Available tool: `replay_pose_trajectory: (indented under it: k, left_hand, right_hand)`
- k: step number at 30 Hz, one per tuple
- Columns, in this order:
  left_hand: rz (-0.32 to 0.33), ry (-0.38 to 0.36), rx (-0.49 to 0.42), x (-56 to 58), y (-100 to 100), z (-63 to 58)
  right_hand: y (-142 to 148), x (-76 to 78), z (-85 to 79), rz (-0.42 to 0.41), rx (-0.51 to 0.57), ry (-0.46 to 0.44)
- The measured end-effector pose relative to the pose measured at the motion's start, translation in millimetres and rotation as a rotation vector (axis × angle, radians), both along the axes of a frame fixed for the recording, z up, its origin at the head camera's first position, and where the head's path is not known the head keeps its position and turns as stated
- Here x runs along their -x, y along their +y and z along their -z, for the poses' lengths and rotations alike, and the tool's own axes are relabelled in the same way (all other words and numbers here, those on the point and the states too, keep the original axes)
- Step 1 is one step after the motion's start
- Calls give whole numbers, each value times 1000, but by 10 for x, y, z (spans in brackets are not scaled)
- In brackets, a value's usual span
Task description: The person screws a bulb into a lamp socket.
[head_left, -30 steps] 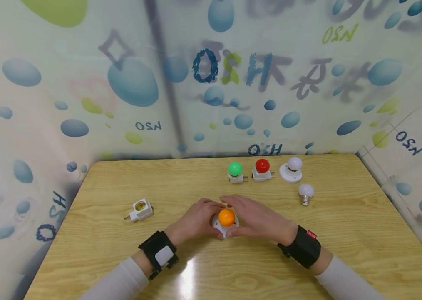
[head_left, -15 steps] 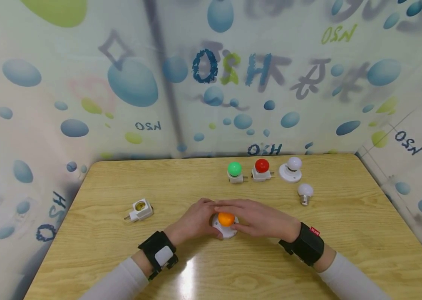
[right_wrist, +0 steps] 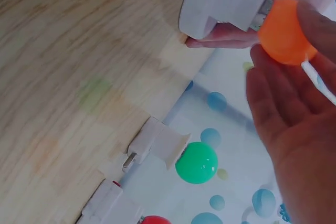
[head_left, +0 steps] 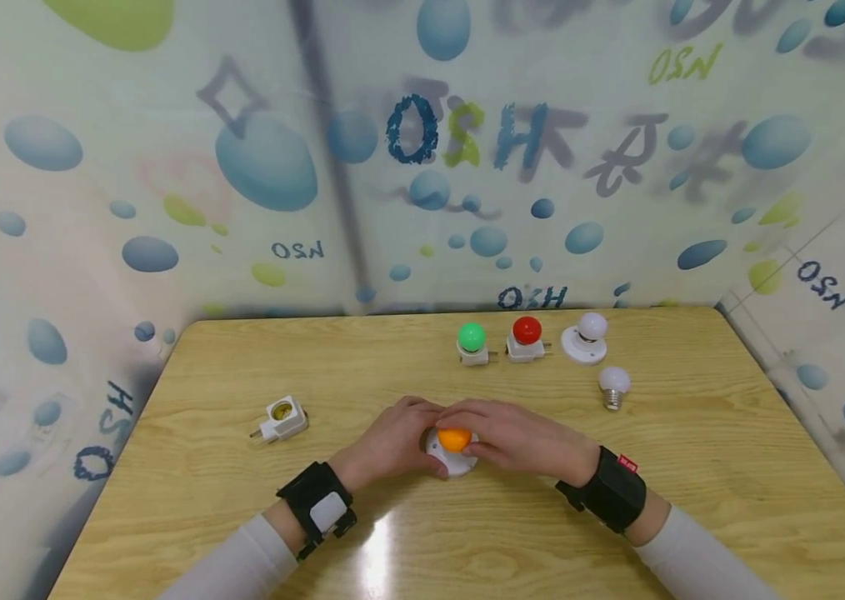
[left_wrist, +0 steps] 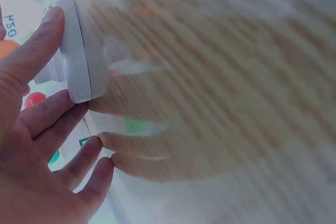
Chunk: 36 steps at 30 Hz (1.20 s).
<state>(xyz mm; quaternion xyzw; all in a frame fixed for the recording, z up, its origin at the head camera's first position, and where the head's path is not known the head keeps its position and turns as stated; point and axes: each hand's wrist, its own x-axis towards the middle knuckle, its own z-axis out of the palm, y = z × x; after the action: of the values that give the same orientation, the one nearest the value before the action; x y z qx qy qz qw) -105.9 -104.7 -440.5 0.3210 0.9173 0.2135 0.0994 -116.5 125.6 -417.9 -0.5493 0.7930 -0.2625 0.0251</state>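
A round white lamp holder (head_left: pixel 452 467) sits on the table in front of me, an orange bulb (head_left: pixel 456 440) standing in its socket. My left hand (head_left: pixel 397 437) grips the holder by its rim; in the left wrist view the thumb and fingers are on either side of the holder's edge (left_wrist: pixel 76 56). From the right, my right hand (head_left: pixel 518 437) holds the orange bulb between thumb and fingers, covering its far side in the head view. Some metal thread shows between the orange bulb (right_wrist: pixel 286 32) and the socket in the right wrist view.
Along the back stand a green bulb (head_left: pixel 472 337) and a red bulb (head_left: pixel 527 331) in plug sockets, and a white bulb in a round holder (head_left: pixel 584 353). A loose white bulb (head_left: pixel 613 382) lies at right. An unfilled plug socket (head_left: pixel 284 418) lies at left.
The right hand's fingers came in over the top of the orange bulb, then drew slightly back to the right around it. The left hand stays on the holder.
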Motion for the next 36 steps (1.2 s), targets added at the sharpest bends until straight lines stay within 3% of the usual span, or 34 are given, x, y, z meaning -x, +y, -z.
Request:
replay_pose_trajectory:
  k: [14,23,31,36]
  left_hand:
    - [11,30,6,-25,17,-8]
    - [7,24,23,-34,25,-8]
    - [7,42,44,-49,23,-20]
    - [11,56,55,-48,26,-24]
  right_hand:
    - [-74,-47,14,173,-56,151]
    - [-145,-118,79,301,-61,155]
    - [-16,-123,-10,266,-132,182]
    - [98,-104,-122,204,-98,101]
